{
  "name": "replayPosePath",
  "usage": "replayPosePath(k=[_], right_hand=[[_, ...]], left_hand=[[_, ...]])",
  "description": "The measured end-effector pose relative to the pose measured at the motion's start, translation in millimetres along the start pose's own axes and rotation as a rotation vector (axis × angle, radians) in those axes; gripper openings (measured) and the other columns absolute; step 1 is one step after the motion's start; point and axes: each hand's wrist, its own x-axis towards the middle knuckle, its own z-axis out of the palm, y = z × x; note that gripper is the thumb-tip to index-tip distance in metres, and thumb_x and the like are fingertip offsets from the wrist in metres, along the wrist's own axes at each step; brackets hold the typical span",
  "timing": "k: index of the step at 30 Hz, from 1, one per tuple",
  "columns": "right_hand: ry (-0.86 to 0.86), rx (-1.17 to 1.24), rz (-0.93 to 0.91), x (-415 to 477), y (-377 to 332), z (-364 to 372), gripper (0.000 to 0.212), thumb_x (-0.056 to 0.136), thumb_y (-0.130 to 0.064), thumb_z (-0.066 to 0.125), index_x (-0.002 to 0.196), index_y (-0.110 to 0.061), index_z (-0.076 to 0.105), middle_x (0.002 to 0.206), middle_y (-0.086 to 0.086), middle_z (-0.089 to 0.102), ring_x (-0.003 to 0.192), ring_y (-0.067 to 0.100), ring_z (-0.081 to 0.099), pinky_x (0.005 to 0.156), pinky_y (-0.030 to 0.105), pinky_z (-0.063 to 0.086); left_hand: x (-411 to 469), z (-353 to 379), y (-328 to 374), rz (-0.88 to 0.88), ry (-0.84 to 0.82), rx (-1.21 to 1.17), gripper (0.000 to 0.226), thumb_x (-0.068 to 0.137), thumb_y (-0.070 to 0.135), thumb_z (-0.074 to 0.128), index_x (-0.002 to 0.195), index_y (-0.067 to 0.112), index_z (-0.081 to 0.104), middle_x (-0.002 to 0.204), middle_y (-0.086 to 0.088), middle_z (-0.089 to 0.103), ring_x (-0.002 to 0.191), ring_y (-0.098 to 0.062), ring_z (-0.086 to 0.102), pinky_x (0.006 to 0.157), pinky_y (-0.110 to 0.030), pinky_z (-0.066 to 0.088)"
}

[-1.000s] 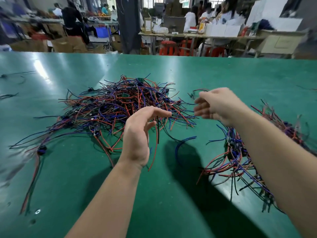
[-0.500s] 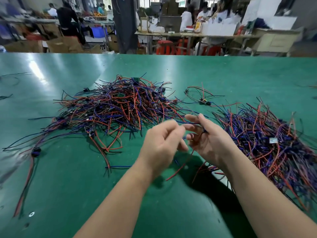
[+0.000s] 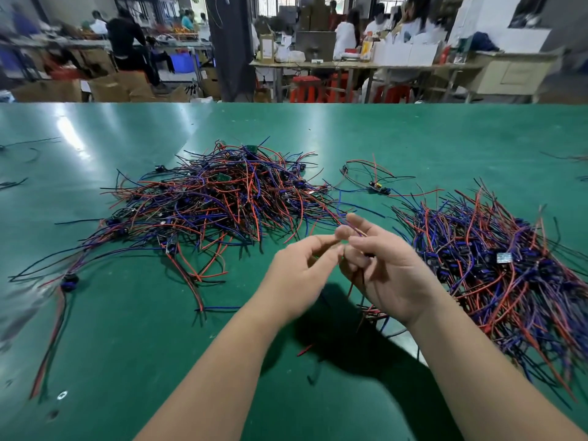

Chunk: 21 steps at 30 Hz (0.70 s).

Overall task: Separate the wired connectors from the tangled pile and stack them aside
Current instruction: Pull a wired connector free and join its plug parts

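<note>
Left hand (image 3: 299, 275): fingertips (image 3: 327, 243) pinch a lead end. Right hand (image 3: 391, 278): fingers curled round the same wired connector (image 3: 359, 231), held above the table (image 3: 127, 345), with leads dangling under the palm. The plug body is hidden in the grip.

Judgement: very light. The thin leads are limp and snag on neighbours, and only the plug is stiff. Take hold at the plug and draw slowly, never yank a lead.

Tangled pile (image 3: 222, 198) lies to the left. Sorted stack (image 3: 493, 259) is just to the right.
</note>
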Motion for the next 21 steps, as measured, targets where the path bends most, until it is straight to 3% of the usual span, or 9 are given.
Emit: replayPosePath(k=[3,5,7,10,12,16,19,21], right_hand=[[0.092,-0.352,-0.105,2,9,-1,0.016,0.088,0.004,0.053,0.091,-0.012,0.052,0.078,0.008,0.065,0.058,0.01,0.056,0.056,0.019,0.046],[0.162,-0.693,-0.247,4,15,-3,0.02,0.086,0.006,0.058,0.079,-0.013,0.054,0.076,0.008,0.062,0.066,0.013,0.055,0.064,0.024,0.044],[0.186,-0.897,-0.348,5,20,-3,0.026,0.08,0.01,0.063,0.07,-0.014,0.057,0.071,0.007,0.063,0.066,0.015,0.056,0.067,0.028,0.046],[0.202,-1.032,-0.432,3,21,-4,0.028,0.075,0.007,0.069,0.065,-0.019,0.061,0.066,0.0,0.067,0.063,0.01,0.06,0.064,0.024,0.049],[0.197,-0.985,-0.449,2,18,-5,0.024,0.075,0.004,0.071,0.071,-0.018,0.063,0.07,0.001,0.07,0.066,0.01,0.064,0.063,0.023,0.051],[0.15,-0.486,-0.28,2,16,-1,0.025,0.078,0.008,0.068,0.094,-0.011,0.063,0.081,0.011,0.074,0.081,0.019,0.072,0.068,0.032,0.057],[0.177,-0.462,-0.238,3,14,0,0.018,0.079,0.005,0.067,0.091,-0.008,0.064,0.08,0.01,0.074,0.078,0.018,0.071,0.072,0.03,0.058],[0.196,-0.501,-0.243,2,12,0,0.01,0.082,0.001,0.067,0.088,-0.007,0.065,0.076,0.009,0.074,0.072,0.016,0.071,0.064,0.025,0.055]], left_hand=[[0,2,-1,-0.026,-0.004,-0.009,0.027,0.081,0.031,0.047,0.1,0.035,0.066,0.102,0.005,0.071,0.097,-0.015,0.065,0.095,-0.039,0.05],[1,2,1,-0.101,0.003,-0.053,0.028,0.078,0.026,0.048,0.097,0.021,0.067,0.101,-0.006,0.071,0.099,-0.025,0.065,0.093,-0.043,0.051],[1,3,2,-0.232,-0.028,-0.213,0.021,0.081,0.014,0.051,0.094,0.012,0.068,0.095,-0.014,0.071,0.089,-0.03,0.067,0.087,-0.04,0.055],[0,3,4,-0.329,-0.202,-0.525,0.03,0.088,-0.011,0.04,0.094,0.007,0.064,0.074,-0.005,0.069,0.064,-0.011,0.066,0.069,-0.026,0.057],[-2,1,5,-0.33,-0.256,-0.615,0.03,0.089,-0.012,0.04,0.097,0.007,0.06,0.066,0.001,0.065,0.056,-0.005,0.061,0.064,-0.022,0.055],[-4,2,7,-0.343,-0.264,-0.622,0.021,0.091,-0.004,0.054,0.103,0.011,0.063,0.076,-0.006,0.056,0.058,-0.007,0.047,0.053,-0.016,0.04],[-4,5,5,-0.333,-0.196,-0.627,0.016,0.087,0.002,0.063,0.103,0.007,0.064,0.088,-0.014,0.059,0.065,-0.012,0.05,0.06,-0.019,0.041],[-4,6,4,-0.308,-0.189,-0.64,0.014,0.086,0.002,0.064,0.099,0.007,0.067,0.082,-0.009,0.066,0.064,-0.01,0.056,0.06,-0.018,0.045]])
